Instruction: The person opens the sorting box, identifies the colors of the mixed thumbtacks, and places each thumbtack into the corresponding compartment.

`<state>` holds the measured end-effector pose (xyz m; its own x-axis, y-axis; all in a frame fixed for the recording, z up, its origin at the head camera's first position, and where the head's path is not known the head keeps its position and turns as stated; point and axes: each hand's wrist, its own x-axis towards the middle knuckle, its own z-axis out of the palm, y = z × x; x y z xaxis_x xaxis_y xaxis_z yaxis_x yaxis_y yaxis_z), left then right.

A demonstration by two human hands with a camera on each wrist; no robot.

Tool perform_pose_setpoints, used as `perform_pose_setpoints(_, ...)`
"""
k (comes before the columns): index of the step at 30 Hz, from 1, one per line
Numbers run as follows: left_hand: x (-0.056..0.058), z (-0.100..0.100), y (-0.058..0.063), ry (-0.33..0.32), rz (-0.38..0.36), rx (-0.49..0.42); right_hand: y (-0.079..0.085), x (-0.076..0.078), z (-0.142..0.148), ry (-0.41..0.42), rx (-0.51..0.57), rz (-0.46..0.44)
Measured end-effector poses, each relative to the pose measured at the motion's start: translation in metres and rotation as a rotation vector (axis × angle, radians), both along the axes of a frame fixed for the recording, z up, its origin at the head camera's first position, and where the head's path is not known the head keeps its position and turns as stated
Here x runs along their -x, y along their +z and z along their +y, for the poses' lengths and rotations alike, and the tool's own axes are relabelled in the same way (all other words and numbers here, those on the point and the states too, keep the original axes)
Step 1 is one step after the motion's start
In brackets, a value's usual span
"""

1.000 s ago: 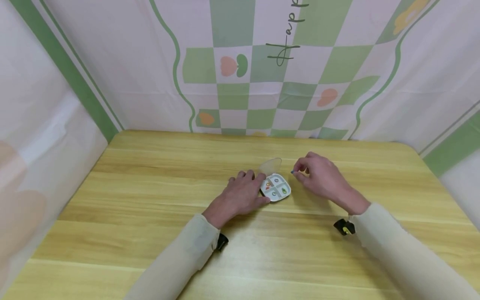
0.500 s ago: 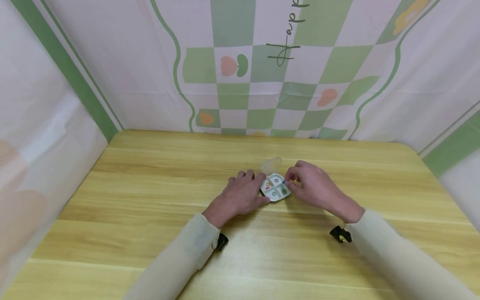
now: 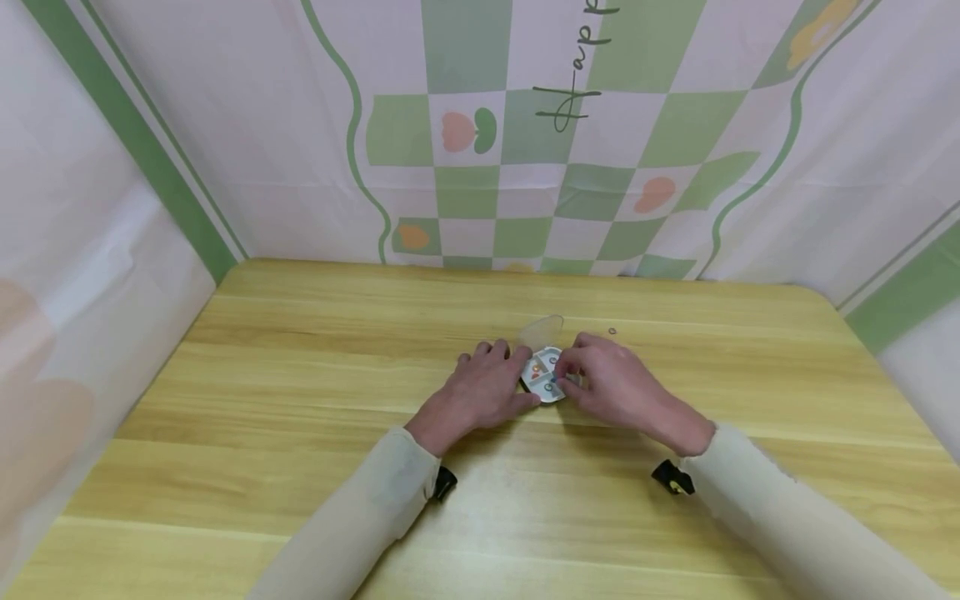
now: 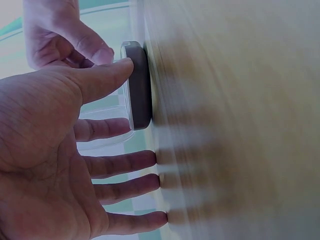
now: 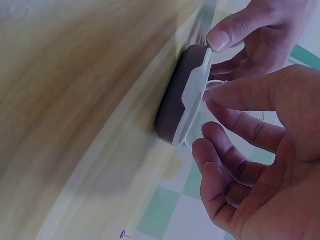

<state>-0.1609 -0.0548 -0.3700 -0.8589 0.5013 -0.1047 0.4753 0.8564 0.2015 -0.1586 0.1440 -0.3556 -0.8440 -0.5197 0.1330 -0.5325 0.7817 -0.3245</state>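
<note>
A small white pill box point(image 3: 536, 385) with a dark base lies on the table, its four-part inside showing and its clear lid point(image 3: 542, 333) raised at the back. My left hand point(image 3: 480, 392) holds the box's left side between thumb and index finger, the other fingertips resting on the table. Over the right-hand compartments, my right hand point(image 3: 618, 387) pinches a tiny blue piece between thumb and index finger; the fingertips mostly hide it. Small round and coloured bits show in the left compartments.
A tiny ring-like piece point(image 3: 612, 331) lies on the wooden table point(image 3: 337, 350) behind my right hand. In the right wrist view, a small purple-headed pin point(image 5: 123, 234) shows near the bottom. A patterned cloth point(image 3: 525, 192) hangs along the table's back edge.
My right hand has moved left and toward me with the blue piece, from beside the box to over it. The tiny piece behind it has come into view. My left hand stays put.
</note>
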Motion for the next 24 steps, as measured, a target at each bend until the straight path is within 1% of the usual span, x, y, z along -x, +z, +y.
perform_pose_setpoints(15, 0.0008, 0.0, 0.0002, 0.002, 0.013, 0.006, -0.0042, 0.0008, -0.0028, 0.03, -0.01, 0.021)
perform_pose_setpoints(19, 0.0004, -0.0001, 0.0006, -0.001, 0.012, 0.003, -0.0034, 0.0006, -0.0026, 0.023, -0.015, 0.018)
perform_pose_setpoints(24, 0.0, -0.0002, 0.0007, -0.002, 0.009, 0.0, -0.001, -0.0005, -0.0011, -0.006, -0.022, -0.004)
